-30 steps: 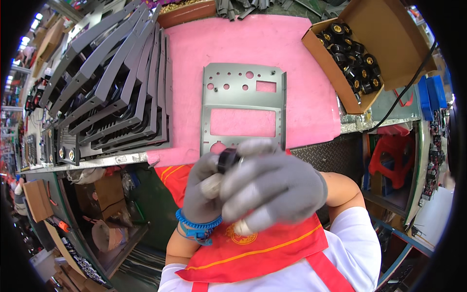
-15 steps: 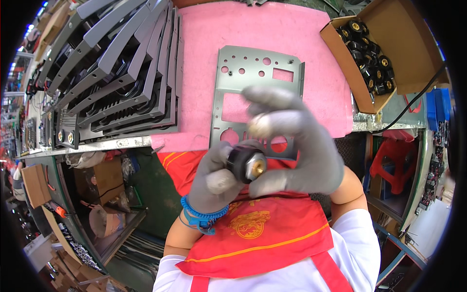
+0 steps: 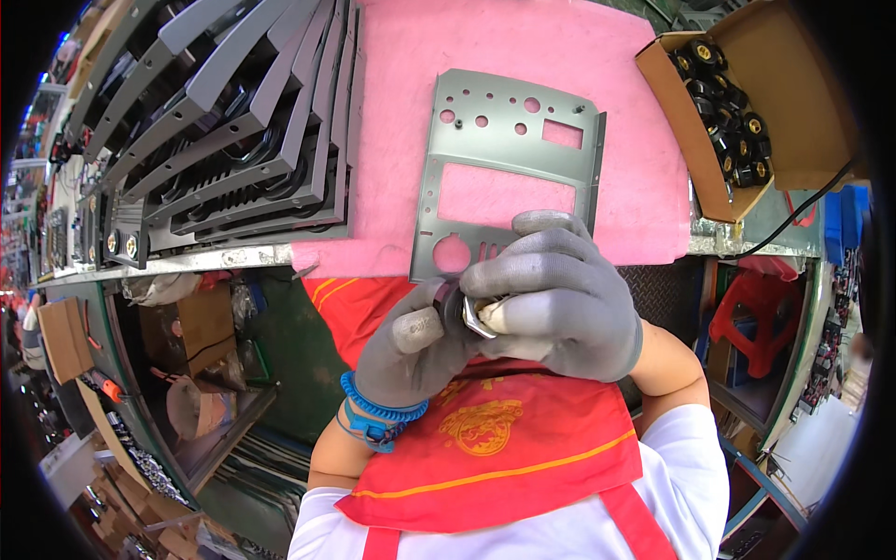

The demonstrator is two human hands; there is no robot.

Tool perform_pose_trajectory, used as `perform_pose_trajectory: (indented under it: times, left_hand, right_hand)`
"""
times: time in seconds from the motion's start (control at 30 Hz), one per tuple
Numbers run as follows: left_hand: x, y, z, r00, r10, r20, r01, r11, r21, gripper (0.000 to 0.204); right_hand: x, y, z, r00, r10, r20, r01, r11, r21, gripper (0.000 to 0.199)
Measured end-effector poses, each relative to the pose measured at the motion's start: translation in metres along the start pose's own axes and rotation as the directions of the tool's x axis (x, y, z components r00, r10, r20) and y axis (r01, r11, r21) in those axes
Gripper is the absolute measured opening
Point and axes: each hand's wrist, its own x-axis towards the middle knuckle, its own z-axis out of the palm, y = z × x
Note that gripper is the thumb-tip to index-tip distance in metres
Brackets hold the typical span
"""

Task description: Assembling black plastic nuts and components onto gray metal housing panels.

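Observation:
In front of my apron, my gloved left hand [image 3: 415, 341] grips a round black panel socket [image 3: 450, 301], mostly covered by the fingers. A silver hex nut [image 3: 476, 318] sits at the end of the socket facing my right. My gloved right hand [image 3: 560, 303] has its fingers closed around that nut; the thumb is hidden. Just beyond both hands, a grey metal panel [image 3: 511, 173] with round and rectangular cut-outs lies flat on the pink mat [image 3: 397, 112]. Its near edge is partly covered by my right hand.
Stacked grey metal panels with black parts [image 3: 252, 131] stand on the bench at the left. At the far right, an open cardboard box [image 3: 674, 121] holds several black sockets with brass centres [image 3: 742, 149]. A black cable [image 3: 793, 219] runs past the box. Below sits a red plastic stool [image 3: 747, 317].
My right hand has come in from open fingers to close on the nut at the socket's end. The socket has turned slightly, and the view has shifted a little.

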Motion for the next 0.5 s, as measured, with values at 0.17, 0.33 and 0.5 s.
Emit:
perform_pose_trajectory:
  times: [0.17,0.33,0.5]
  left_hand:
    - [-0.008,-0.002,-0.012,0.99,-0.099,0.097,0.106,0.992,-0.075,0.051]
    - [-0.021,-0.011,-0.04,0.992,-0.077,0.104,0.092,0.985,-0.144,0.044]
    - [-0.008,-0.026,-0.088,0.996,-0.038,0.083,0.035,0.999,0.037,0.043]
  right_hand:
    - [0.001,-0.002,0.01,0.996,0.025,0.087,-0.03,0.998,0.054,0.033]
    - [-0.011,-0.014,0.015,0.999,0.031,0.039,-0.025,0.989,-0.142,0.031]
    - [-0.02,-0.004,0.007,0.955,0.294,0.043,-0.256,0.887,-0.384,0.025]
